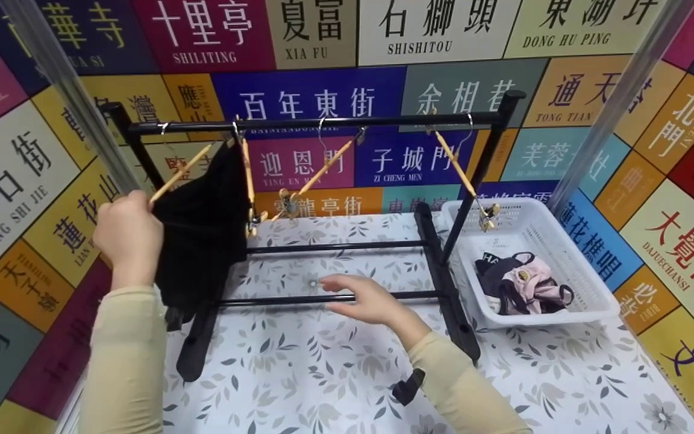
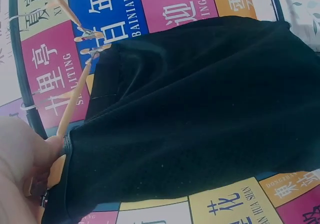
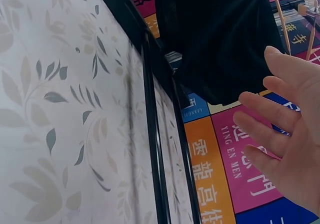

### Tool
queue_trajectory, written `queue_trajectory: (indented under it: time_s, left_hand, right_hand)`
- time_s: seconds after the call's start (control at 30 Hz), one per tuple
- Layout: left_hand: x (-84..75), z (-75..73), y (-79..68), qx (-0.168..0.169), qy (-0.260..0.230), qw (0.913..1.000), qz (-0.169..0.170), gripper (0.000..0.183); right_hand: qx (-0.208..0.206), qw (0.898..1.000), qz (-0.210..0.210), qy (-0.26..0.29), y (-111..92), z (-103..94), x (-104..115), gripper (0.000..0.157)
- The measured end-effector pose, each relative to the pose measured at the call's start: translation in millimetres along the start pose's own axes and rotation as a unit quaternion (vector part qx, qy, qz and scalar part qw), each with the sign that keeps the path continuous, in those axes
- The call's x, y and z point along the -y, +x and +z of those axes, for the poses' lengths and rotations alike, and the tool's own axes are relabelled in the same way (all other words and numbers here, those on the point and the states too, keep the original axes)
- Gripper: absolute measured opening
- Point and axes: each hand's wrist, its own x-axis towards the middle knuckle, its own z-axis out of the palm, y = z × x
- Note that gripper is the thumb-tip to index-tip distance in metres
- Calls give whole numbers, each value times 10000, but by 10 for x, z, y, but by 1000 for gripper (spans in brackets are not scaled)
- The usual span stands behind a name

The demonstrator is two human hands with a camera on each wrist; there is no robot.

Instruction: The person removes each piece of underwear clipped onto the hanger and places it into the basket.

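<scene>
My left hand (image 1: 129, 235) grips the near end of a wooden clip hanger (image 1: 183, 172), around its clip (image 2: 56, 173). A black garment (image 1: 202, 223) hangs from this hanger on the left of the black rack; another clip (image 2: 95, 49) holds its far corner. In the left wrist view the cloth spreads out wide beyond my fingers. My right hand (image 1: 368, 299) is held over the rack's lower bars, fingers apart and holding nothing. From the right wrist view, this palm (image 3: 295, 134) faces toward the dark cloth.
More wooden clip hangers (image 1: 326, 166) hang along the rack's top bar (image 1: 377, 122), one at the right end (image 1: 455, 163). A white plastic basket (image 1: 588, 289) stands right of the rack, with pink and dark clothes (image 1: 531, 283) inside. Clear posts (image 1: 606, 102) rise at both sides.
</scene>
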Motion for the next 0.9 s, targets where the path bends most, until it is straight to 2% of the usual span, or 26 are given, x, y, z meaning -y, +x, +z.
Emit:
queue_trajectory:
  time_s: [0.23, 0.43, 0.63, 0.73, 0.9]
  left_hand:
    - [14, 9, 6, -253, -421, 9986, -189, 22]
    - [36, -68, -68, -546, -642, 9962, -216, 21]
    - [132, -109, -251, -614, -594, 9963, 54, 18]
    - [207, -110, -361, -542, -575, 9968, 154, 18]
    - [324, -58, -540, -479, -588, 9965, 365, 15]
  right_hand:
    - [-30, 10000, -62, -33, 75, -6, 29, 49]
    - [-39, 10000, -39, -47, 93, -17, 35, 51]
    - [-98, 9999, -46, -54, 94, -17, 5, 51]
    - [-108, 9999, -63, -69, 94, -2, -23, 52]
    - [-205, 9996, -22, -184, 72, 5, -47, 52]
